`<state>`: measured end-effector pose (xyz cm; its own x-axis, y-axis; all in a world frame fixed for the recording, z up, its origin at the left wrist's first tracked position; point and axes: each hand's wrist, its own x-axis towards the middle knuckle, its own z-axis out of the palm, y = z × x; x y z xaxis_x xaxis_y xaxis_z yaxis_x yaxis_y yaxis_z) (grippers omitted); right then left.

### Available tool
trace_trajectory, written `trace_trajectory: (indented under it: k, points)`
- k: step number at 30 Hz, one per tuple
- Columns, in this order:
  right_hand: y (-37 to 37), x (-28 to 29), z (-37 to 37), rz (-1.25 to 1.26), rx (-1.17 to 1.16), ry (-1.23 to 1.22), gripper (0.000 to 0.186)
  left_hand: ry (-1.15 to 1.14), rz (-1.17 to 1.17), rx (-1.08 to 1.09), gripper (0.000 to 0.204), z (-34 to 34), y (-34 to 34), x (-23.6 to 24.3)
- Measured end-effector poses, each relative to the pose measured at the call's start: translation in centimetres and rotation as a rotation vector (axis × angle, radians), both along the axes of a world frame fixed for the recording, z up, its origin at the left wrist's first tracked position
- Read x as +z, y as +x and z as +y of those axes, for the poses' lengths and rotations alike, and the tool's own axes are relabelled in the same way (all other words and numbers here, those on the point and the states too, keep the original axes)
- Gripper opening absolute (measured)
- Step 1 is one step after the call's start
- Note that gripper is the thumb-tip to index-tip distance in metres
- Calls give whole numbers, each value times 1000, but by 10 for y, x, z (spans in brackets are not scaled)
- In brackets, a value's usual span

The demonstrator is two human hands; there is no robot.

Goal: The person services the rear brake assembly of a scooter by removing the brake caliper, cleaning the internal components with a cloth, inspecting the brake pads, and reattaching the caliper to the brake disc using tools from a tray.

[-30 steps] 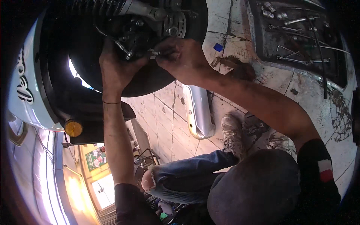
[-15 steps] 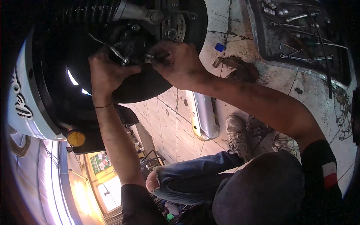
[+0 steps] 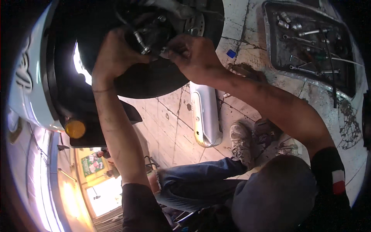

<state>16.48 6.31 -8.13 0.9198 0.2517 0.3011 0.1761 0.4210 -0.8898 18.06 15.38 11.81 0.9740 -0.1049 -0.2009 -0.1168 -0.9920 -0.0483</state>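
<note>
A dark brake caliper (image 3: 159, 31) sits beside the scooter's rear wheel, with a metal hose fitting (image 3: 140, 40) on its near left. My left hand (image 3: 114, 58) curls around the caliper's left side, the thumb stretched along its underside; the other fingers are hidden behind it. From the right, my right hand (image 3: 195, 54) pinches at the caliper's lower edge, thumb and forefinger together. A small shiny metal piece (image 3: 165, 50) shows at those fingertips, too small and dark to name. Behind the hands lies the black tire (image 3: 154, 83), with the brake disc (image 3: 199, 25) above my right hand.
A metal tray (image 3: 270, 50) with wrenches (image 3: 305, 69) and sockets (image 3: 284, 24) lies at the far right. On the stained tile floor are a silver cover (image 3: 206, 114) and a blue piece (image 3: 231, 53). The scooter's pale body panel (image 3: 33, 85) and an amber reflector (image 3: 75, 128) stand left.
The view has shifted a little, so the caliper and both hands appear slightly higher and farther right. Both hands stay at the caliper, the right one still pinching.
</note>
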Motion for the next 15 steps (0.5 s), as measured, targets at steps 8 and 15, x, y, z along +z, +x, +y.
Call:
trace_trajectory:
  k: [8, 15]
  points:
    - [18, -11, 10, 7, 152, -195, 25, -28, 81, -84, 74, 7, 11, 14]
    - [22, 13, 1, 197, 231, -97, 34, 160, 54, -109, 64, 22, 13, 2]
